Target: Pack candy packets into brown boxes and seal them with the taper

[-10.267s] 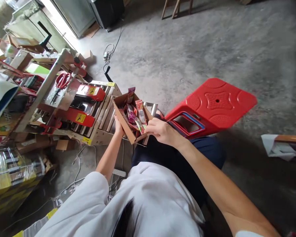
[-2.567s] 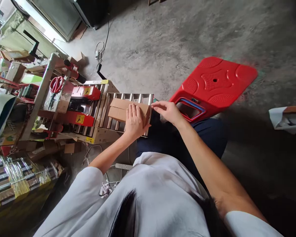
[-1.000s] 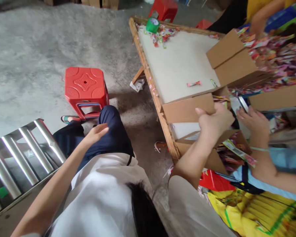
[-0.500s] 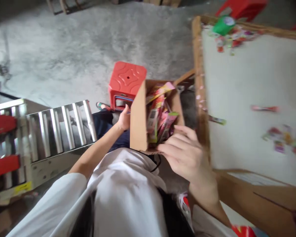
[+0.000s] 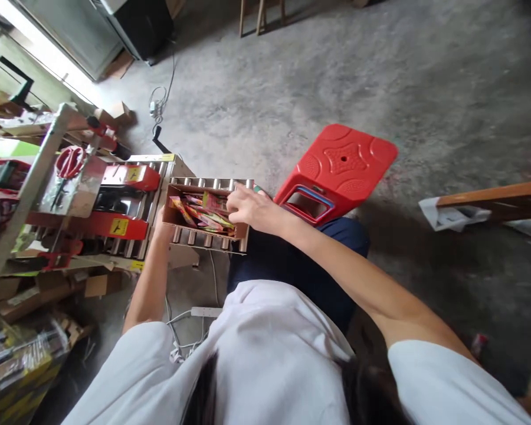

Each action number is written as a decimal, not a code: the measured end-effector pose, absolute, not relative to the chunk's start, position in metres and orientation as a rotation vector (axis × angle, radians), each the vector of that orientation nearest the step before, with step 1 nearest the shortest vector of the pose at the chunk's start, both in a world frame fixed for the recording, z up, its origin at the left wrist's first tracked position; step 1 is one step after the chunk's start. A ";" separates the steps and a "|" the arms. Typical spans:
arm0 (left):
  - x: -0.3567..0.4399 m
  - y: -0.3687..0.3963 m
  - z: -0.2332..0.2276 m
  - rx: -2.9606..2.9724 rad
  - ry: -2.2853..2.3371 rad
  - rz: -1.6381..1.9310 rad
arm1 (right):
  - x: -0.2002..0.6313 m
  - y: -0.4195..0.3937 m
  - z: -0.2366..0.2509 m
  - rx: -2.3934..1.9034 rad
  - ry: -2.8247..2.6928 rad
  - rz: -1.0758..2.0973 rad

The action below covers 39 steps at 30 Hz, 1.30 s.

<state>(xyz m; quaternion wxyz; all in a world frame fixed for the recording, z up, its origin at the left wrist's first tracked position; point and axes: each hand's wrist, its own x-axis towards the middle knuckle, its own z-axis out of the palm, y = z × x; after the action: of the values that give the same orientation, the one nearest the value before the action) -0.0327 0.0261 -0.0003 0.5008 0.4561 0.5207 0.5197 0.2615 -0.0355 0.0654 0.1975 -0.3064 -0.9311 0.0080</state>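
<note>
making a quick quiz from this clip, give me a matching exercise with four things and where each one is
Things:
1 cardboard box
2 red stool
3 red scissors
4 right hand

Places:
A on the concrete floor, tilted
B on the machine's metal frame, far left
C at the box's right edge, over the snack packets
D on the steel rollers

Pairs: 1-D, 2-A, 3-B, 4-C

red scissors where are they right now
In the head view the red scissors lie at the left, on the metal frame of the taping machine, beyond the open cardboard box on the rollers.
</note>
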 end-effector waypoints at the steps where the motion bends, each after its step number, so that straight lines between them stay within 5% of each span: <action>1: -0.045 0.029 -0.001 1.091 1.212 1.329 | 0.263 -0.034 0.060 -0.895 -2.488 0.077; 6: -0.084 0.050 0.020 1.206 0.954 1.164 | 0.267 -0.044 0.046 -0.996 -2.124 0.349; 16: -0.051 0.076 0.052 2.157 1.035 0.265 | 0.198 -0.002 0.053 -1.569 -2.612 0.294; 24: -0.020 0.073 0.059 2.706 1.189 -0.342 | 0.200 0.007 0.053 -1.550 -2.674 0.459; 33: -0.015 0.082 0.069 2.524 1.265 -0.461 | 0.214 0.005 0.070 -1.402 -2.559 0.924; 39: -0.035 0.063 0.073 2.298 1.203 -0.101 | 0.193 0.000 0.053 -1.667 -2.298 0.602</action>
<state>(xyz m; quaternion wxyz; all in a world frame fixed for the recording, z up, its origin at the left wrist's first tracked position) -0.0350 0.0633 0.0727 0.2697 0.8525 0.4462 -0.0376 0.1931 0.0003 0.0526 0.1195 -0.5704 -0.7861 0.2059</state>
